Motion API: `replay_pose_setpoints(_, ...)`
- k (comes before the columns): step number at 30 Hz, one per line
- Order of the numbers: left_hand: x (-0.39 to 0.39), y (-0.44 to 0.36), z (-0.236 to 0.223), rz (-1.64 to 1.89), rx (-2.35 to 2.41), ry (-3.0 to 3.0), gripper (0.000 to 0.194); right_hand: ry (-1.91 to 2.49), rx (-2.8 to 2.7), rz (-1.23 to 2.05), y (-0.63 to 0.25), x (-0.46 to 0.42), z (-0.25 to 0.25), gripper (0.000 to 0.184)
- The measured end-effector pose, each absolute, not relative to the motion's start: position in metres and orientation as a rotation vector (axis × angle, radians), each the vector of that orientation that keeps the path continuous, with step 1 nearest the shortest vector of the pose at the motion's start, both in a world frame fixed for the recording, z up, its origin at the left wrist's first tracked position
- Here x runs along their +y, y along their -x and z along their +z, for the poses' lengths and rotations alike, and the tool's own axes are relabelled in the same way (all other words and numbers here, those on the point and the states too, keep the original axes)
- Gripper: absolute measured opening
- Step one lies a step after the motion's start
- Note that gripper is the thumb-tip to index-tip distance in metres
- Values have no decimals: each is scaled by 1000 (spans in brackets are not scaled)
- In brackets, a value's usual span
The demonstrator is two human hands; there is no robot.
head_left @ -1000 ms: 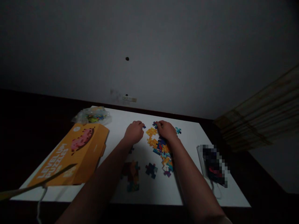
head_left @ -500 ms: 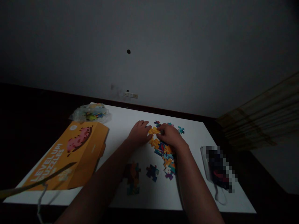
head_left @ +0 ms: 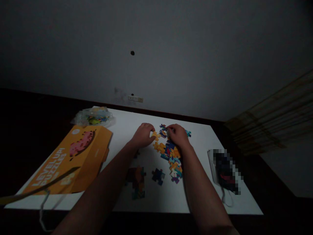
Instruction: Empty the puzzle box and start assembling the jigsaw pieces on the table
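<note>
A partly joined jigsaw [head_left: 171,156] of orange, blue and teal pieces lies on the white table [head_left: 200,195]. My left hand [head_left: 143,135] rests at its far left corner, fingers curled onto an orange piece [head_left: 156,134]. My right hand [head_left: 177,135] is closed over the far end of the joined pieces, beside dark blue pieces [head_left: 163,128]. What its fingers pinch is too small to make out. A loose dark blue piece [head_left: 157,176] and a small joined cluster [head_left: 137,182] lie nearer me between my forearms.
An orange puzzle box [head_left: 73,160] lies on the left of the table. A clear bag of pieces [head_left: 94,116] sits behind it. A blurred-out dark object [head_left: 226,171] rests near the right edge. A cord [head_left: 42,209] hangs at the front left. A wall stands behind.
My right hand moved back to the far end of the jigsaw after reaching left over the orange pieces. My left hand stayed by the orange corner. The view shifted slightly.
</note>
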State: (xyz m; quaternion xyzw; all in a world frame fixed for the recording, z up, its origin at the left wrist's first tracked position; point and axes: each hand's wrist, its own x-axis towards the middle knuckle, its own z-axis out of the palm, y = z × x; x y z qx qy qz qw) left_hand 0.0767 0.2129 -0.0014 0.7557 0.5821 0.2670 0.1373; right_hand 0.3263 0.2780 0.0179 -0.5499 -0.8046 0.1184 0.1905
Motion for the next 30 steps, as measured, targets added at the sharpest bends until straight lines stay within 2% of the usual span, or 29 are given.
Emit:
replay_pose_setpoints(2, 213, -75, 2, 841, 1714, -2115, 16, 1534, -2269, 251, -321, 277, 17, 42)
replay_pose_setpoints(6, 211, -73, 9, 926, 1717, -2095, 17, 1455, -2422, 180, -311, 271, 11, 58)
replay_pose_setpoints(13, 203, -74, 14, 686, 1735, -2267, 27, 1510, -2506, 220, -310, 271, 14, 49)
replay_pose_setpoints(18, 203, -71, 23, 892, 1871, -2250, 29, 1578, -2484, 235, -311, 274, 13, 66)
replay_pose_setpoints(22, 198, -68, 47, 1210, 1877, -2380, 25, 1434, -2545, 301, -308, 274, 10, 80)
replay_pose_setpoints(27, 183, -70, 88, 1494, 1678, -2606, 24, 1405, -2548, 346, -309, 276, 15, 63)
replay_pose_setpoints(30, 179, -73, 107, 1557, 1576, -2669, 25, 1496, -2523, 331, -311, 277, 20, 64)
